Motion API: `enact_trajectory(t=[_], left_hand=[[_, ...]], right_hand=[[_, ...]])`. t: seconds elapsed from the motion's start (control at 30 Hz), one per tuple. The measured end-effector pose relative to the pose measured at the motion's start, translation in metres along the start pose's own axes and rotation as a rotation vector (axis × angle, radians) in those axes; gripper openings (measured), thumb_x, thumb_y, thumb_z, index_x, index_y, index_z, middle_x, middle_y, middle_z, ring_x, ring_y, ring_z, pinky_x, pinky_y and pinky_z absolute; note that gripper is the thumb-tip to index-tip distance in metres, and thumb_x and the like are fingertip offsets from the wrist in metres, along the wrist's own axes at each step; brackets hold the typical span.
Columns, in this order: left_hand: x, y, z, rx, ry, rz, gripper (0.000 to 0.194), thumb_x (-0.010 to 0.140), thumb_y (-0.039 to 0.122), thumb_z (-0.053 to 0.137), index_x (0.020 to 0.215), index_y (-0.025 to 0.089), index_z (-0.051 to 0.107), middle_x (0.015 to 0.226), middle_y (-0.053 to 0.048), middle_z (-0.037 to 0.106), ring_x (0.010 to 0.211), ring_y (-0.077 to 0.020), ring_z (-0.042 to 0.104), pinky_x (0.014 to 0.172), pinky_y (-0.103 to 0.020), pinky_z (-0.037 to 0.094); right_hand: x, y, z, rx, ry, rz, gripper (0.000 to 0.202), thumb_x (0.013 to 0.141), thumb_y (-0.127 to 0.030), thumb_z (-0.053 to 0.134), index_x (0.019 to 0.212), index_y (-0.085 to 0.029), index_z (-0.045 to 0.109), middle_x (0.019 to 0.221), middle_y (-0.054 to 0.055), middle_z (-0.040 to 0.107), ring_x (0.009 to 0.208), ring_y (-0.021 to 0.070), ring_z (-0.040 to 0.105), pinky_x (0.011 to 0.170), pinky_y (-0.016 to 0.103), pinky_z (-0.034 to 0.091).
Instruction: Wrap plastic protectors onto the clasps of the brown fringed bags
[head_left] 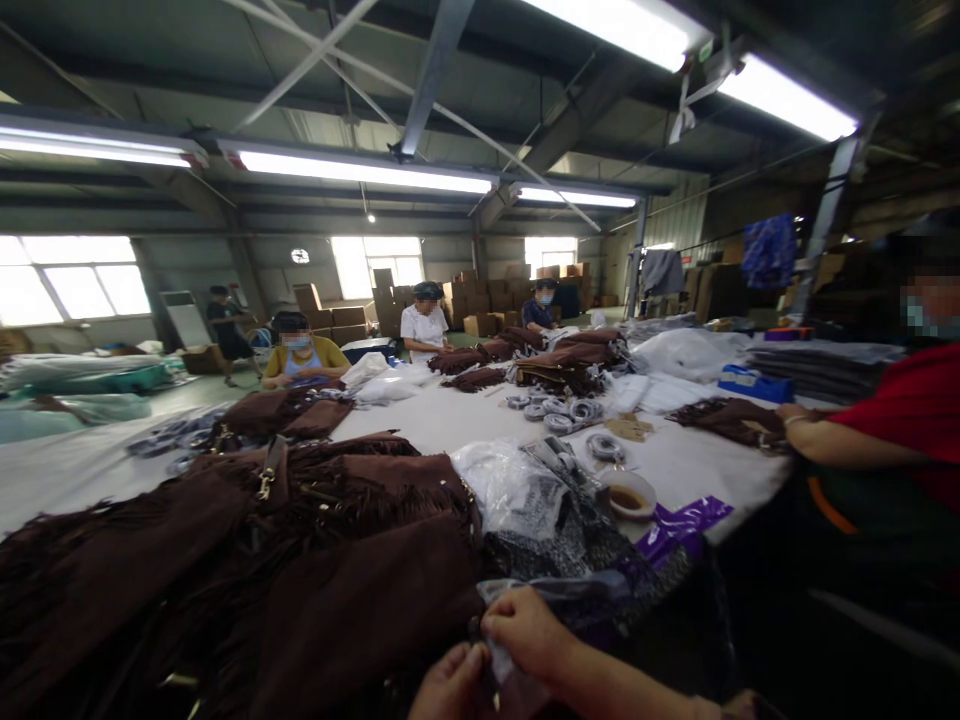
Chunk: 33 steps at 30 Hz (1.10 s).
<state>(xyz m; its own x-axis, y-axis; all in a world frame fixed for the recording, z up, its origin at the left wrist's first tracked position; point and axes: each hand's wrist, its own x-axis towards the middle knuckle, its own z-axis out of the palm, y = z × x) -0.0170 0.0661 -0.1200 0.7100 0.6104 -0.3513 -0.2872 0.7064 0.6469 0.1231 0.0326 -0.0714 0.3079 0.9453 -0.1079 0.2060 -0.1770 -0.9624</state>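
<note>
At the near edge of the table my left hand (pixel 452 682) is closed, its thumb and finger pinched on a small dark piece that I cannot make out well. Close beside it, my right hand (pixel 529 632) is closed on the edge of a clear plastic bag (pixel 517 690). The two hands almost touch. To their left lies a large pile of brown fringed bags (pixel 360 600) with metal clasps. Just beyond my hands are crumpled clear plastic (pixel 510 490) and black-and-white patterned wrapping (pixel 577 530).
The white table (pixel 412 415) holds rolled grey straps (pixel 559 412), a tape roll (pixel 628 495), purple plastic (pixel 686 520), a blue box (pixel 754 384) and more brown bags (pixel 566 365). A person in red (pixel 892 410) works at the right edge; several others are farther back.
</note>
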Motion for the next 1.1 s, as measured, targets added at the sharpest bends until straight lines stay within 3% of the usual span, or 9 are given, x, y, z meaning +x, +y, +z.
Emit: enact_trajectory(t=[0.13,0.27,0.4,0.5,0.57,0.7,0.87,1.0,1.1], left_hand=[[-0.016,0.003,0.02,-0.027,0.003,-0.003,0.027,0.067,0.032,0.082,0.083,0.014,0.07,0.083,-0.01,0.071,0.075,-0.0213,0.066,0.073,-0.034,0.05],[-0.023,0.005,0.027,0.05,0.06,0.021,0.032,0.064,0.034,0.083,0.079,0.013,0.066,0.073,-0.005,0.067,0.064,-0.0164,0.062,0.066,-0.033,0.051],[-0.023,0.003,0.026,0.079,0.125,0.039,0.036,0.061,0.037,0.085,0.075,0.014,0.062,0.069,-0.002,0.063,0.06,-0.0126,0.057,0.061,-0.028,0.048],[-0.023,0.0,0.026,0.076,0.13,0.042,0.036,0.061,0.038,0.084,0.077,0.014,0.063,0.07,-0.002,0.063,0.062,-0.0127,0.058,0.063,-0.028,0.048],[-0.022,-0.002,0.025,0.075,0.125,0.042,0.036,0.061,0.037,0.084,0.077,0.013,0.063,0.071,-0.002,0.064,0.064,-0.0133,0.06,0.066,-0.029,0.049],[-0.023,0.001,0.022,0.058,0.093,-0.002,0.033,0.061,0.034,0.085,0.076,0.014,0.063,0.072,-0.003,0.065,0.065,-0.0139,0.06,0.067,-0.03,0.05],[-0.026,0.017,0.021,0.001,0.061,-0.073,0.027,0.063,0.027,0.084,0.079,0.013,0.067,0.072,-0.002,0.064,0.066,-0.0113,0.059,0.066,-0.026,0.048],[-0.02,0.023,0.029,-0.026,0.12,0.003,0.026,0.062,0.024,0.085,0.078,0.012,0.069,0.069,-0.001,0.063,0.061,-0.0086,0.055,0.06,-0.022,0.042],[-0.012,0.019,0.037,-0.04,0.168,0.062,0.027,0.06,0.026,0.085,0.075,0.012,0.069,0.068,-0.001,0.064,0.06,-0.0081,0.054,0.059,-0.022,0.04]], right_hand=[[-0.01,0.005,-0.003,0.114,0.036,0.117,0.018,0.066,-0.028,0.056,0.055,-0.015,0.06,0.044,-0.005,0.043,0.041,0.0078,0.035,0.041,0.022,0.026],[-0.02,0.004,-0.007,0.281,0.067,0.182,0.031,0.07,-0.044,0.063,0.08,-0.015,0.064,0.052,-0.005,0.05,0.041,0.0074,0.038,0.039,0.02,0.028],[-0.033,0.006,-0.009,0.41,0.104,0.287,0.041,0.071,-0.058,0.064,0.074,-0.018,0.055,0.05,-0.007,0.046,0.038,0.005,0.033,0.036,0.018,0.022],[-0.042,0.012,-0.008,0.329,0.028,0.316,0.044,0.072,-0.062,0.061,0.067,-0.019,0.053,0.044,-0.009,0.04,0.036,0.0058,0.03,0.036,0.02,0.021],[-0.043,0.015,-0.007,0.223,-0.003,0.257,0.041,0.071,-0.058,0.064,0.066,-0.017,0.06,0.044,-0.006,0.045,0.039,0.0075,0.036,0.039,0.021,0.026],[-0.038,0.017,-0.011,0.021,0.037,0.106,0.036,0.069,-0.049,0.066,0.065,-0.013,0.07,0.051,-0.001,0.057,0.051,0.0128,0.048,0.049,0.025,0.035],[-0.042,0.017,-0.026,-0.142,0.04,0.046,0.036,0.072,-0.047,0.062,0.061,-0.013,0.07,0.051,-0.001,0.056,0.052,0.0124,0.046,0.05,0.025,0.031],[-0.057,0.017,-0.032,-0.293,0.007,-0.002,0.036,0.075,-0.043,0.061,0.051,-0.016,0.062,0.049,-0.003,0.051,0.052,0.0118,0.043,0.053,0.026,0.029],[-0.065,0.015,-0.032,-0.329,-0.001,-0.025,0.034,0.077,-0.041,0.06,0.053,-0.017,0.063,0.053,-0.001,0.055,0.056,0.0133,0.046,0.055,0.026,0.031]])
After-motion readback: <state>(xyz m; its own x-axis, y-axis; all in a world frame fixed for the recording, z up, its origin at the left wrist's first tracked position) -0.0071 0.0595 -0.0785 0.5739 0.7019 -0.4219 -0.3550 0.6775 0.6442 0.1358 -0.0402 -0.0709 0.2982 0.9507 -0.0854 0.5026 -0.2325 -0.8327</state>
